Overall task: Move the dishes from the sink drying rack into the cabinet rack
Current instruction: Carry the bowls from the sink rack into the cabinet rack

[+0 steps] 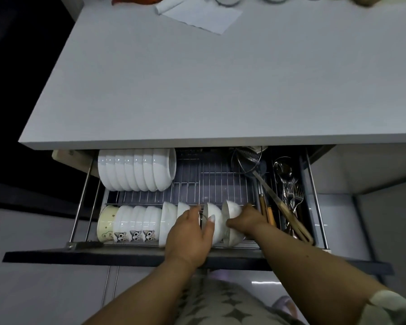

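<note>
The pull-out cabinet rack stands open below the countertop. Its back row holds several white bowls on edge. The front row holds a cream cup, several white bowls with cat pictures and more plain white bowls. My left hand grips a white bowl in the front row, thumb over its rim. My right hand holds the rightmost white bowl from the right side. The sink drying rack is out of view.
A cutlery compartment on the rack's right holds spoons, forks, wooden-handled utensils and a wire skimmer. The grey countertop overhangs the rack; a paper sheet lies at its far edge. The dark drawer front runs along the near side.
</note>
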A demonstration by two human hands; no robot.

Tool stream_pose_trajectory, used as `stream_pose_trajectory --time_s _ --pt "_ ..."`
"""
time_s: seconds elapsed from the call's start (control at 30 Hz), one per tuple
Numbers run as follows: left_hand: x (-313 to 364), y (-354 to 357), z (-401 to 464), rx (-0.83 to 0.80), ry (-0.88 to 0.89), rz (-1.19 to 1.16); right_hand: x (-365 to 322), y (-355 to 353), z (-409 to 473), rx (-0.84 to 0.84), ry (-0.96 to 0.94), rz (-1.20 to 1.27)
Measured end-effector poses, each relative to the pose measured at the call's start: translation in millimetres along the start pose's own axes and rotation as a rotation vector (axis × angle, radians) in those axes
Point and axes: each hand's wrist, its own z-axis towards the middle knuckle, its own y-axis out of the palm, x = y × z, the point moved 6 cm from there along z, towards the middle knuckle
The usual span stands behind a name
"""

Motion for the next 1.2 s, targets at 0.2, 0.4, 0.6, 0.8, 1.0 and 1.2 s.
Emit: stream_pose_trajectory --time_s 0.2,0.4,0.6,0.8,1.0,1.2 --pt "0 1 -1 0.024 0.016 0.007 1 14 8 -0.034 0.02 -0.004" --pt "-3 3 0 0.02 -0.007 0.027 0 18 13 -0.037 -0.015 -0.073" --pt "-4 3 0 0.024 -0.008 0.055 2 18 10 -0.069 -0.031 -0.076" --pt "-7 4 2 0.028 -0.036 0.071 -2 -2 -7 0.005 -0.077 0.034" --pt "-7 3 5 0.015 -0.053 0.071 7 -37 -41 0.127 -0.198 0.222" --pt "-1 5 2 -0.063 -0.06 0.139 57 -94 -78 0.258 -0.217 0.282"
